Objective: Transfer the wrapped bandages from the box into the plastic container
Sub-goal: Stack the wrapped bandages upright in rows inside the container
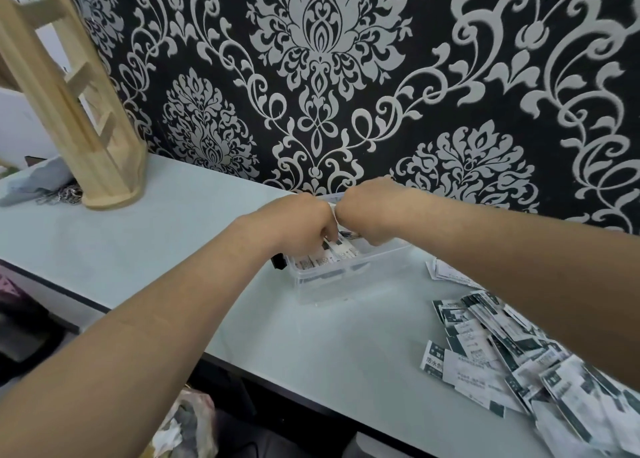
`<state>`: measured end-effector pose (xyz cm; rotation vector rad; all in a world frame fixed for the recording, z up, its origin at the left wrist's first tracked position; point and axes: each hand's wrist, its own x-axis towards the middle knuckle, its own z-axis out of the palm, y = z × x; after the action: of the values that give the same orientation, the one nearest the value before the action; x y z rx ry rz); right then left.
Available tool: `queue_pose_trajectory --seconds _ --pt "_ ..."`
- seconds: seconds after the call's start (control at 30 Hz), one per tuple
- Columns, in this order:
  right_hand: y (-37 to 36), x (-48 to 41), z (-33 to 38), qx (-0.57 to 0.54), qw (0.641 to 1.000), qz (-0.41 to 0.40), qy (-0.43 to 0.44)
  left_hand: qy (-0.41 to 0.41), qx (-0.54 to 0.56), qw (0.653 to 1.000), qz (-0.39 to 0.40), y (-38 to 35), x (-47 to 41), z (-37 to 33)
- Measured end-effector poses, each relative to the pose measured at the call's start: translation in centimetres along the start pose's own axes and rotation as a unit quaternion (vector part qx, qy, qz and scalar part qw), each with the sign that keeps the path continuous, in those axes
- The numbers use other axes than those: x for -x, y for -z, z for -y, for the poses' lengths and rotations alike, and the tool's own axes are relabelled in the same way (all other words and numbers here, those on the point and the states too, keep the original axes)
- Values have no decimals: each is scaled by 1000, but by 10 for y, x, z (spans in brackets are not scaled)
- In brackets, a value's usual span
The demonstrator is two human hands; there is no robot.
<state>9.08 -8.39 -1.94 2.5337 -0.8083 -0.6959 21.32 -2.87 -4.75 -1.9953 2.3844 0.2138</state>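
Left hand (304,222) and right hand (367,211) curl onto wrapped bandages (322,258); uneven pressing may tip the plastic container (346,277) by the back edge of the desk (194,249).

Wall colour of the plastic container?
The container is clear, colourless plastic. It shows best in the head view.

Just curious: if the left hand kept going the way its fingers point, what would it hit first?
Likely the bandages in the container, right under the left hand; its fingers may already touch them.
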Motion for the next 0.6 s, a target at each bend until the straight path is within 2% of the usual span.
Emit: queue_pose_trajectory --seconds 0.23,0.43,0.6 --pt "-4 2 -7 -55 996 51 56 10 -29 996 86 2 -2 -4" --pt "-14 -10 -1 -77 993 77 43 4 -18 997 79 0 -4 -1" --pt "2 4 -7 -100 987 115 50 -4 1 999 33 2 -2 -3"
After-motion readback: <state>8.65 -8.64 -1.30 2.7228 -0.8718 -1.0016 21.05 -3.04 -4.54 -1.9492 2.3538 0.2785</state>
